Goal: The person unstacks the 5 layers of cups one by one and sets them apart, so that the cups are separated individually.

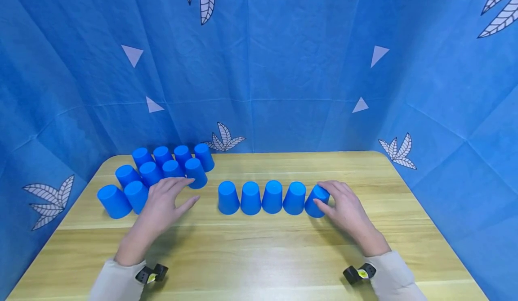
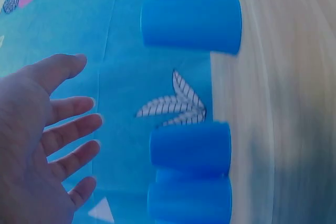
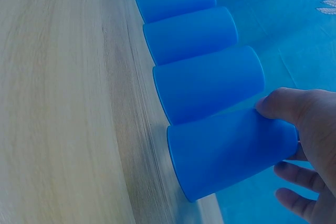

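Several blue cups stand upside down in a row across the middle of the table, among them a middle cup (image 1: 272,197). At the row's right end, my right hand (image 1: 343,205) grips the last cup (image 1: 315,205) between thumb and fingers; the right wrist view shows the thumb of that hand (image 3: 310,140) on the cup (image 3: 231,153) near its closed end. My left hand (image 1: 162,203), fingers spread and holding nothing, hovers beside the cup group at the left, near its front right cup (image 1: 196,174). In the left wrist view the left hand (image 2: 47,135) is apart from the cups (image 2: 190,148).
At the table's back left, more upside-down blue cups stand in staggered rows, including a front left one (image 1: 114,202). The wooden table (image 1: 259,260) meets a blue patterned cloth (image 1: 291,67) behind; cloth also hangs at both sides.
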### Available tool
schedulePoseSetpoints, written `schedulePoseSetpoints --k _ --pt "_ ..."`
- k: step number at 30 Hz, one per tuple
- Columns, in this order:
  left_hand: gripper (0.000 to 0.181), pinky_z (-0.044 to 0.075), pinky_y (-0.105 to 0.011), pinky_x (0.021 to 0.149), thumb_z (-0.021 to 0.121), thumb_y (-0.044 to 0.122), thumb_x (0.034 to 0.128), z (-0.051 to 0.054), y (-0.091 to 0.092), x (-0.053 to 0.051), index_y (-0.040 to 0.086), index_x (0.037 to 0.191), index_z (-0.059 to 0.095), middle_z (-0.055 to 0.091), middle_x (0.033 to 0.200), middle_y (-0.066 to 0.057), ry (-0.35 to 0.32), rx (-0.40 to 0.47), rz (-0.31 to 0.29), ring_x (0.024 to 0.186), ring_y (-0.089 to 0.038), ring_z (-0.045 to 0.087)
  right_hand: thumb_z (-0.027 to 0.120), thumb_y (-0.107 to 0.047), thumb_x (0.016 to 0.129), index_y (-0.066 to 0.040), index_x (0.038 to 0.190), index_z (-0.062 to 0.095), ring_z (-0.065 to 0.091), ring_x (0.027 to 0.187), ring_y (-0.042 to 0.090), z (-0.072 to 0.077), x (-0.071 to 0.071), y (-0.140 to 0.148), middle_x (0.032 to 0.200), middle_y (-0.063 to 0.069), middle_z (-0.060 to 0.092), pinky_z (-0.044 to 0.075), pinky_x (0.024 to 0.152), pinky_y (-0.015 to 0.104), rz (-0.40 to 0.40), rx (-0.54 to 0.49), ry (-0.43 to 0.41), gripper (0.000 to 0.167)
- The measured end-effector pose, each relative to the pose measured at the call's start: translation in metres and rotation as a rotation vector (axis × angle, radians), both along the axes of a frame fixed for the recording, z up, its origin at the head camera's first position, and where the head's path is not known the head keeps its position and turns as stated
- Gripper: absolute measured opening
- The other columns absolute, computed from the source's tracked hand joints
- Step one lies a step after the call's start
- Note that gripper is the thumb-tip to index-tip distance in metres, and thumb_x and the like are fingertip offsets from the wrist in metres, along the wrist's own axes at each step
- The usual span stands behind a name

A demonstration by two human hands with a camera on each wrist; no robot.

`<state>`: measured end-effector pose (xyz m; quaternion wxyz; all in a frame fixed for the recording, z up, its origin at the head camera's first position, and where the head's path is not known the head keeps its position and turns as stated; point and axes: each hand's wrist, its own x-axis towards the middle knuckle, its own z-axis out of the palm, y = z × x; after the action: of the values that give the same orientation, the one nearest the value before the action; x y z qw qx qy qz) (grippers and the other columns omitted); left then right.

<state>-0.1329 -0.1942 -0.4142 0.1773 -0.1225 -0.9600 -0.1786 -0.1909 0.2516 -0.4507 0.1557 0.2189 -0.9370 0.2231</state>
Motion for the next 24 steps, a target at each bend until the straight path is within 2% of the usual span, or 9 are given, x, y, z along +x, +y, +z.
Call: schedulePoseSetpoints --k 7,10,14,20,24 --pt "0.054 0.034 -0.059 0.101 0.072 0.040 0.0879 -0.001 0.027 -0.006 0.010 0.131 0.061 0.061 0.128 -0.012 -0.021 -0.004 -0.083 0.124 -0.036 0.048 0.076 -0.028 0.087 -0.002 0.125 0.062 0.055 0.114 0.037 -0.001 -0.001 0.000 0.122 0.016 0.062 0.047 0.092 0.055 -0.001 -0.001 0.003 0.048" --pt "0.054 0.034 -0.058 0.101 0.072 0.041 0.0880 -0.002 0.038 -0.012 0.011 0.131 0.061 0.061 0.129 -0.010 -0.020 -0.006 -0.128 0.124 -0.033 0.048 0.076 -0.028 0.086 -0.002 0.125 0.063 0.056 0.113 0.037 -0.002 -0.001 0.001 0.121 0.016 0.062 0.047 0.092 0.055 0.003 -0.004 0.011 0.048" --pt "0.054 0.033 -0.058 0.102 0.072 0.043 0.0877 -0.005 0.050 -0.021 0.012 0.130 0.062 0.060 0.130 -0.009 -0.032 -0.018 -0.157 0.125 -0.032 0.048 0.077 -0.028 0.086 -0.003 0.124 0.063 0.056 0.113 0.036 -0.002 -0.002 0.001 0.120 0.015 0.062 0.047 0.092 0.055 0.006 -0.009 0.019 0.048" --pt "0.056 0.033 -0.057 0.101 0.068 0.046 0.0894 -0.015 0.059 -0.034 0.012 0.134 0.060 0.058 0.132 -0.009 -0.049 -0.097 -0.139 0.126 -0.033 0.047 0.076 -0.028 0.086 -0.002 0.125 0.062 0.056 0.113 0.037 -0.001 -0.002 0.001 0.121 0.016 0.062 0.047 0.092 0.055 0.009 -0.005 0.017 0.049" --pt "0.058 0.034 -0.059 0.100 0.067 0.047 0.0901 -0.020 0.064 -0.038 0.012 0.136 0.058 0.057 0.132 -0.011 -0.065 -0.146 -0.117 0.126 -0.034 0.047 0.076 -0.028 0.086 -0.002 0.125 0.062 0.056 0.112 0.036 0.000 -0.001 0.001 0.121 0.016 0.062 0.048 0.092 0.055 0.010 -0.004 0.018 0.049"
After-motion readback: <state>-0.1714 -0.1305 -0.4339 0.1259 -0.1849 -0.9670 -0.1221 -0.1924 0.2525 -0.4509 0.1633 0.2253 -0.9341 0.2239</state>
